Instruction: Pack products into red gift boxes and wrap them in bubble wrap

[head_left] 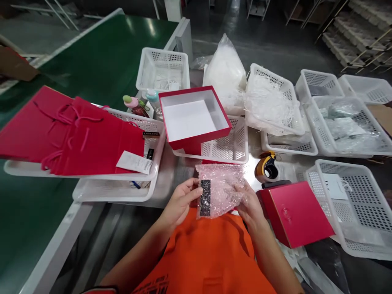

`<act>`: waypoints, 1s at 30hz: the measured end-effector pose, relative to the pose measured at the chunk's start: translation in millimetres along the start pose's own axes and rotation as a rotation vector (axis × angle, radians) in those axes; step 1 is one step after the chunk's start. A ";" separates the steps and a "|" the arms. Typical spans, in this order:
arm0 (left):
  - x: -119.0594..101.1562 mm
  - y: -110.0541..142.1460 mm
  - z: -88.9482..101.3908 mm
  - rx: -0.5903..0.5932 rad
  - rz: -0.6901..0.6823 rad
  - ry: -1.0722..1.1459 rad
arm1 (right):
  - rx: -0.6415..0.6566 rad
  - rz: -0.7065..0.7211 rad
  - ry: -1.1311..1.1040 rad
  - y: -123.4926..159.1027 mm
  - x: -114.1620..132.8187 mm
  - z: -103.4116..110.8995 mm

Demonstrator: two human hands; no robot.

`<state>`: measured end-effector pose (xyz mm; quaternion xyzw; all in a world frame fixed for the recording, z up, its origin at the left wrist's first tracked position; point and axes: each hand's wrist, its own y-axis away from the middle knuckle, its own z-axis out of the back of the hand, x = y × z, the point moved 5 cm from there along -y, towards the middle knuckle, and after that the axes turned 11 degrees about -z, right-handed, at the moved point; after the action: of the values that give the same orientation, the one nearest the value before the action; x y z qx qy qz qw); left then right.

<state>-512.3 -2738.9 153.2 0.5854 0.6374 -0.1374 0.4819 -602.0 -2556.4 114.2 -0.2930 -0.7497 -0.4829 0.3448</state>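
Note:
Between my hands, in front of the orange apron, is a pink bubble-wrap bag (222, 183) with a small black box (205, 198) inside its left end. My left hand (180, 200) pinches the bag's left edge beside the black box, thumb on top. My right hand (249, 202) grips the bag's right end, its fingers partly hidden by the crumpled wrap. Just beyond the bag, an open red box (196, 118) with a white inside rests tilted on a white basket (228, 149). To the right of my right hand sits a closed red box (298, 214).
Red paper bags (82, 139) and a white slip (134, 162) lie on a basket at left, beside a green conveyor (88, 61). A tape dispenser (267, 168) stands right of the bag. White baskets (358, 204) line the right side; one holds white shredded filler (272, 100).

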 end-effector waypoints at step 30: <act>75.9 -23.4 105.2 -0.268 -0.038 -0.378 | -0.048 0.405 1.710 -50.5 -91.0 22.8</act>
<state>-473.9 -2776.5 32.9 0.4680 0.5593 -0.1675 0.6634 -592.5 -2563.3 8.3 0.0345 -0.1580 -0.4821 0.8611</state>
